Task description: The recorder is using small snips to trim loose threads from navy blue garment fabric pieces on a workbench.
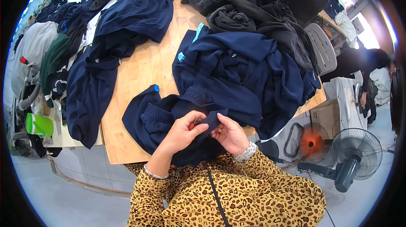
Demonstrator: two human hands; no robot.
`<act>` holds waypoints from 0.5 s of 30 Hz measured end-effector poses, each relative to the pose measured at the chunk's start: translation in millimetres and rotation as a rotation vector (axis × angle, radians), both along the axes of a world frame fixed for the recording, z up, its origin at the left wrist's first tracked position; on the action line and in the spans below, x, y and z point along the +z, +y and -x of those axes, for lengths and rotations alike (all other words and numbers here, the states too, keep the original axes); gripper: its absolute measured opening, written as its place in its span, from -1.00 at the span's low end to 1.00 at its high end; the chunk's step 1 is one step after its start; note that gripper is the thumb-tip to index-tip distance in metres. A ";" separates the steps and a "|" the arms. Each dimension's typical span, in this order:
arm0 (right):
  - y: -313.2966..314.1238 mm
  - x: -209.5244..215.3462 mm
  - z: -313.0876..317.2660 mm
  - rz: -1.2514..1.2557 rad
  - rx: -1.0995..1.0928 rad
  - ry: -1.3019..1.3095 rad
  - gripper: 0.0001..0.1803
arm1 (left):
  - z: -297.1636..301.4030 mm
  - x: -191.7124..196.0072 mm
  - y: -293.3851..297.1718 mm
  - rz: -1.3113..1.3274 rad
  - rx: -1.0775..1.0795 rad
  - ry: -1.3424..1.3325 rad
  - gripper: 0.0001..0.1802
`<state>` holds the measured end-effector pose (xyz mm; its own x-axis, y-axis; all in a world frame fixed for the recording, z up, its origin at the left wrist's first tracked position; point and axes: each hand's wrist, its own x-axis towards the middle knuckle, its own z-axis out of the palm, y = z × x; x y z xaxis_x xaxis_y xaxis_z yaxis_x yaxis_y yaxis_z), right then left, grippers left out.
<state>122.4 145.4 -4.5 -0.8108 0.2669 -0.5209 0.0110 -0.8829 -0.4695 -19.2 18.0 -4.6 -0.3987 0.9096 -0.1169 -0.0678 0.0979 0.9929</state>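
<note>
A navy garment [163, 119] with a ribbed, gathered part lies at the table's near edge and partly hangs toward my lap. My left hand [185, 130] is closed over it, with a small red-handled metal tool [196, 122] between thumb and fingers; it looks like thread snips, mostly hidden by the fingers. My right hand [231, 135] pinches an edge of the navy cloth between thumb and forefinger, beside the left. Just beyond both hands, a heap of navy garments [241, 66] with light blue tags touches the garment I hold.
Black garments [241, 5] are piled on the far side of the wooden table [146, 66]. More navy garments [131, 20] hang over its left part. On the right are a standing fan [356, 153], an orange-lit fan [312, 143], a grey chair [322, 49] and other people. A green bucket [39, 124] stands left.
</note>
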 end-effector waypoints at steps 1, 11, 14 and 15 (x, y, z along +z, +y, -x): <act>-1.5 5.8 5.8 -0.041 -0.054 -0.036 -0.73 | -1.3 2.0 -3.2 0.038 0.050 0.180 -0.68; -7.4 6.3 14.8 -0.024 -0.258 0.006 -0.74 | -17.5 -6.6 5.0 -0.193 0.347 0.326 -0.57; -12.5 6.1 12.0 -0.104 -0.276 0.079 -0.74 | -16.8 -4.3 4.7 -0.145 0.328 0.133 -0.62; -13.4 6.0 11.4 -0.107 -0.271 0.077 -0.74 | -17.7 -5.7 6.5 -0.147 0.333 0.129 -0.62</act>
